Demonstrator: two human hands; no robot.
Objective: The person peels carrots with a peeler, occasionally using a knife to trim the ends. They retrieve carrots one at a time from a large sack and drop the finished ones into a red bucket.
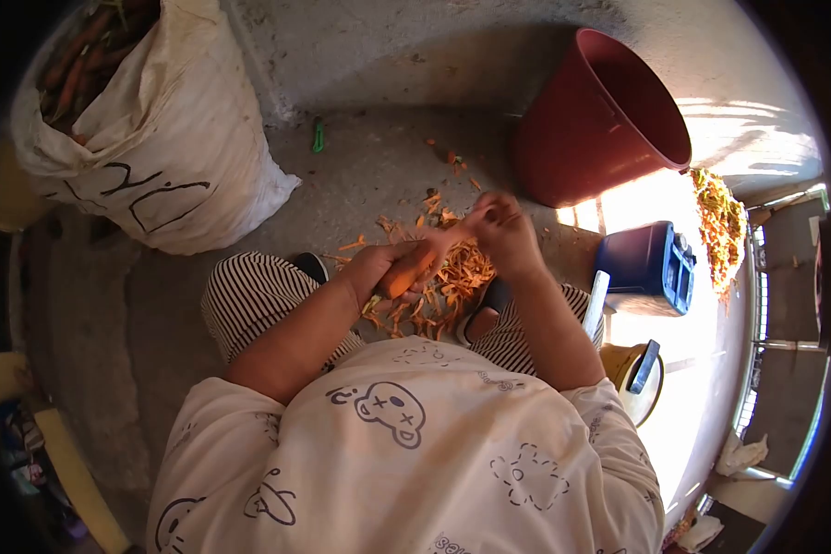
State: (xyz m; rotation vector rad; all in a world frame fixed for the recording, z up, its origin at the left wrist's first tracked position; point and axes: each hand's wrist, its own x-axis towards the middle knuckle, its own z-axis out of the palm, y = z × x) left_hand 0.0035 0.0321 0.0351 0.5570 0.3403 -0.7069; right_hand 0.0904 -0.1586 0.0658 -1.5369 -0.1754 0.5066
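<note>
My left hand (384,270) is wrapped round an orange carrot (408,271), whose green stem end points toward me. To its right, my right hand (506,234) is closed on a pale pinkish tool (454,234), blurred, that reaches across to the carrot's far end. Whether the tool touches the carrot I cannot tell. Beneath both hands, a heap of orange peelings (466,268) lies on the grey floor between my feet.
A white sack (171,138) of carrots (72,78) stands at the upper left. A green object (319,136) lies on the floor. At the right are a red bucket (572,129), a blue container (632,263), a yellow container (621,365) and another peelings pile (718,222).
</note>
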